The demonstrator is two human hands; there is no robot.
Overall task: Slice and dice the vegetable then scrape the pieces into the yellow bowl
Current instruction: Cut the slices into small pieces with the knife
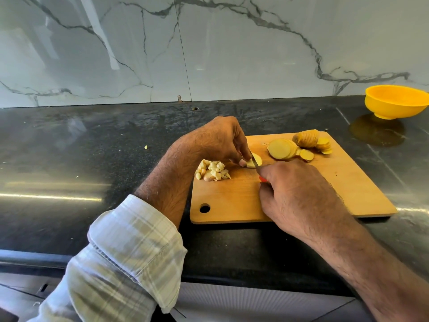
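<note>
Dice (213, 170) heaped at the board's (348, 189) left edge, likely pushed clear of the cutting spot. Left hand (216, 140) curled, fingertips pinching a slice (255, 161) flat to the wood, probably to steady it against the cut. Knife (255, 162) set across that slice; right hand (299, 191) wrapped tight round the red handle. Further right, uncut slices (299, 146) fanned, waiting. Bowl (397, 102) well apart at far right, out of the way until scraping.
</note>
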